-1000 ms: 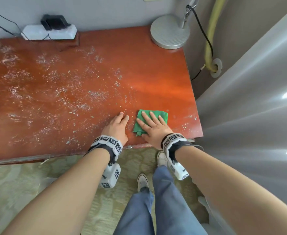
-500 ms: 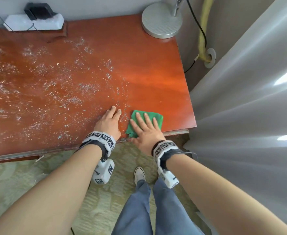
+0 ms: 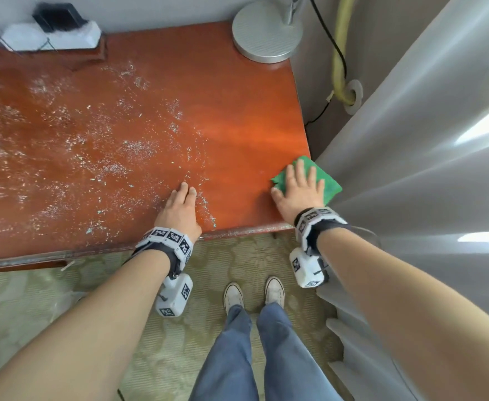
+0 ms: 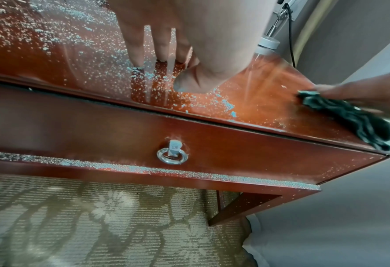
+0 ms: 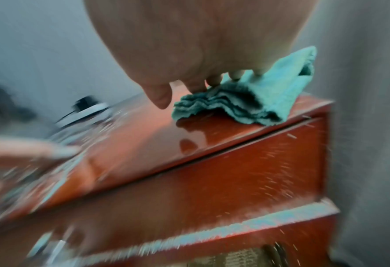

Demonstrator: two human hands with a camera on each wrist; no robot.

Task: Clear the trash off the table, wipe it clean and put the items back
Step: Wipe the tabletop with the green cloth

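Pressing the folded green cloth [image 3: 328,180] flat-fingered, the right hand [image 3: 298,195] sits at the glossy red-brown wooden table [image 3: 237,111]'s right corner.
White crumbs [image 3: 107,157] lie leftward of the cloth, past the flat, empty left hand [image 3: 179,211].

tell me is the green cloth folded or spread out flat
Folded. The right wrist view shows the green cloth stacked in several layers at its edge, under the flat right hand at the table's near right corner.

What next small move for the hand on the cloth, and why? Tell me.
Probably sweep the cloth back leftward. The right hand presses it flat at the table's right edge, partly overhanging; that end looks clean, while crumbs cover the surface around and beyond the left hand.
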